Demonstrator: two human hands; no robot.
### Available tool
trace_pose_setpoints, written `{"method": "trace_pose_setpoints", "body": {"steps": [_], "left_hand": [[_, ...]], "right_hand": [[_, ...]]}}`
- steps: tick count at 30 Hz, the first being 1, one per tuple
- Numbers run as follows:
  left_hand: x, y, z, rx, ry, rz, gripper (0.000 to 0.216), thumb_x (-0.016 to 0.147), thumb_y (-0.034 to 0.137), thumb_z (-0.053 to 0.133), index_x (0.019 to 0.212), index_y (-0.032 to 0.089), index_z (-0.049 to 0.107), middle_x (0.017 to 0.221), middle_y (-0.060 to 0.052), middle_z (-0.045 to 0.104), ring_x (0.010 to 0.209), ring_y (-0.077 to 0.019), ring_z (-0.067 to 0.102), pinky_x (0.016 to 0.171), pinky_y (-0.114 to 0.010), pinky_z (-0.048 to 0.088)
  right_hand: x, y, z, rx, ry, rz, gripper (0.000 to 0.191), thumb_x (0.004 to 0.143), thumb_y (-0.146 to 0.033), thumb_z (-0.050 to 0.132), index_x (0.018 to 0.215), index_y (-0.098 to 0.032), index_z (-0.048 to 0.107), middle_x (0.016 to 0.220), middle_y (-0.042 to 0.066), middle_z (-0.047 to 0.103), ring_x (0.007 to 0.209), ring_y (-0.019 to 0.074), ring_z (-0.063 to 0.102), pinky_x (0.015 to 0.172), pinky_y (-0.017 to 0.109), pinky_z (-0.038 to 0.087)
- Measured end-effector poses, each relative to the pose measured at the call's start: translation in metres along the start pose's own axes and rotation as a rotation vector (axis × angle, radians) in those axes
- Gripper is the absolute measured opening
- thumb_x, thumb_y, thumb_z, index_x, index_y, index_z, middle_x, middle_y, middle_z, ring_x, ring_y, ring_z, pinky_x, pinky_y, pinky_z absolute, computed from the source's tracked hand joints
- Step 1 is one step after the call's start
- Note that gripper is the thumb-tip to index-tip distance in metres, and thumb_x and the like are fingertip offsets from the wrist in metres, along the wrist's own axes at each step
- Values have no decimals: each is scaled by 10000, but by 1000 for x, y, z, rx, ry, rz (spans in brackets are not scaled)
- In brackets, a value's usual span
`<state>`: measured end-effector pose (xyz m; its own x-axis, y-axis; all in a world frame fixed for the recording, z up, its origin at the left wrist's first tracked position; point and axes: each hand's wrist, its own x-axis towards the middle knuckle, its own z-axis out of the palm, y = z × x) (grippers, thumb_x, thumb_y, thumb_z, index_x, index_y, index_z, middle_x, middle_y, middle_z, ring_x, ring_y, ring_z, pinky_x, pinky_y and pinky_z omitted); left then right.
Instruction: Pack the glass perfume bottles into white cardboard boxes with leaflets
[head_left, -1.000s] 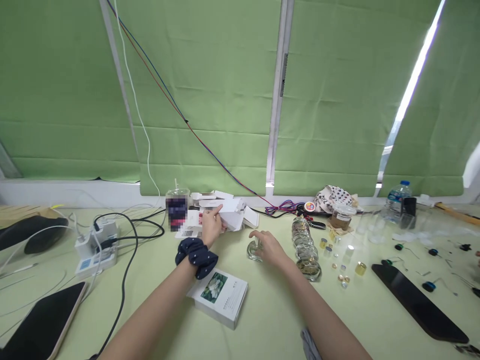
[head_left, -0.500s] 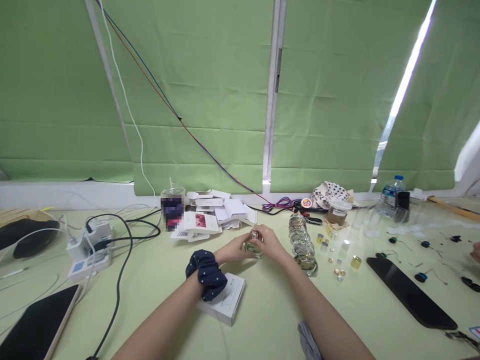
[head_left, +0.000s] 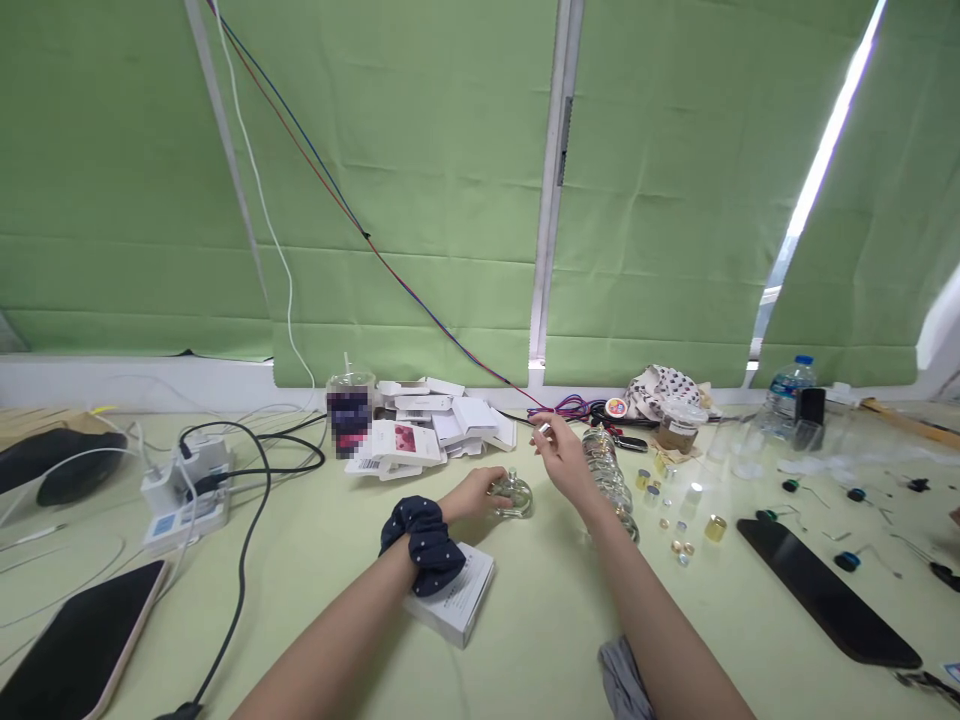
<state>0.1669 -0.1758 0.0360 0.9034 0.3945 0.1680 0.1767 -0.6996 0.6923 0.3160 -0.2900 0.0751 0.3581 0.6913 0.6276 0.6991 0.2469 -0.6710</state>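
Note:
My left hand [head_left: 480, 494] is closed around the side of a round clear glass bottle [head_left: 516, 494], which stands upright on the table with its narrow neck bare. Up and to the right of it, my right hand [head_left: 561, 455] pinches a small shiny metal cap [head_left: 544, 429] between thumb and fingertips, apart from the bottle. Just beyond my right wrist runs a row of similar glass bottles [head_left: 609, 475], partly hidden by the forearm. A white box [head_left: 469, 605] lies under my left wrist, near the dark scrunchie [head_left: 424, 545].
Small gold and silver caps [head_left: 679, 547] lie scattered to the right, beside a long black panel [head_left: 825, 592]. White cartons [head_left: 457, 420] are heaped at the back, next to a drink cup [head_left: 350, 415]. A power strip [head_left: 187, 505] with cables and a tablet [head_left: 82, 640] occupy the left.
My right hand has lifted away from the bottle, up and to the right, with the metal cap in its fingers. My left hand keeps hold of the bottle, whose neck now shows.

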Motion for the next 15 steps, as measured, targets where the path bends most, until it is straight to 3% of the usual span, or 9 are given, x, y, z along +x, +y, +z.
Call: {"method": "trace_pose_setpoints", "body": {"steps": [4,7,9,12,15], "left_hand": [[2,2,-1,8,-18,12,203,692,336,675,767,163,599,687,6,587,651,-166,522,612,-262,370],[4,5,0,18,-38,23,219,693,335,686,809,158,631,709,2,623,653,-164,542,620,-260,389],[8,8,1,28,-48,28,224,687,306,693,852,162,647,774,-10,659,694,-172,567,646,-262,410],[17,16,6,62,-44,10,244,657,250,718,875,162,656,842,-33,688,764,-201,601,694,-282,438],[29,33,17,114,8,-38,278,638,219,738,893,148,653,897,-82,694,871,-266,620,759,-333,457]], "right_hand": [[-3,7,2,-152,-161,48,264,835,-119,378,733,-164,617,794,46,606,683,144,576,661,263,454],[-8,9,13,-202,-250,38,120,829,-223,532,772,-179,628,571,-23,564,564,140,535,574,235,402],[-10,9,19,-248,-275,34,87,808,-253,601,756,-186,619,530,-36,551,531,134,518,538,220,365],[-10,8,21,-301,-221,32,138,829,-197,576,692,-186,588,609,0,604,596,143,547,578,225,366],[-5,8,13,-324,-95,30,146,881,-216,498,768,-183,584,701,38,635,662,170,566,636,256,390]]}}
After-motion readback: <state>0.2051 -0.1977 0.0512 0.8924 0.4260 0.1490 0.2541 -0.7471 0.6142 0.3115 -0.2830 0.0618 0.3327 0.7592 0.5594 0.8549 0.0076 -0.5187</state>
